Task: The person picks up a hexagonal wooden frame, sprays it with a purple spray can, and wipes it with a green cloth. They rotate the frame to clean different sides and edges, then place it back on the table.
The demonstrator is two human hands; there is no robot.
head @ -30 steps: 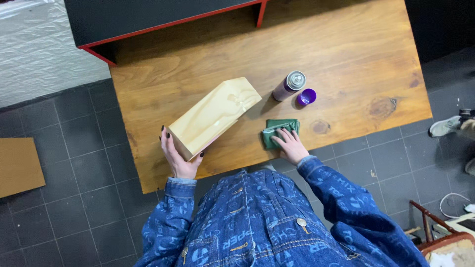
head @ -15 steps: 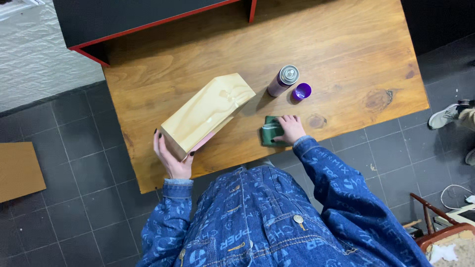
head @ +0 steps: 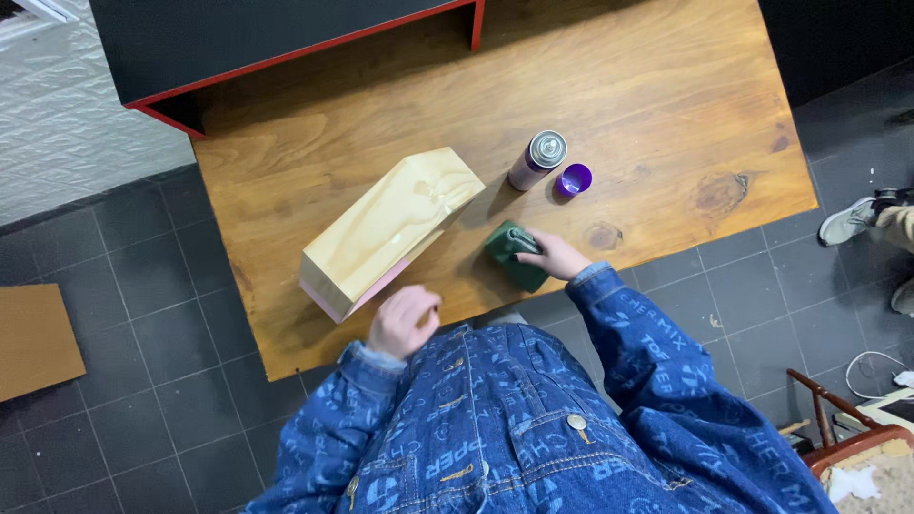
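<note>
Head view: right hand (head: 557,257) grips green cloth (head: 514,253).

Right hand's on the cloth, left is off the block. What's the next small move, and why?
Probably lift the green cloth to the wooden block: the right hand grips it on the table, the spray can stands uncapped, and the left hand hovers free to steady.

A person's left hand (head: 404,321) shows only as a motion-blurred shape at the desk's (head: 666,105) near edge, its fingers too smeared to tell curled from spread. The right hand (head: 557,255) covers part of a green cloth (head: 512,253). At the frame's right edge, a bystander's shoe (head: 850,220) is cropped at the leg. A black, red-trimmed shelf (head: 267,33) is cut off at the top, a cardboard sheet (head: 33,340) at the left.
</note>
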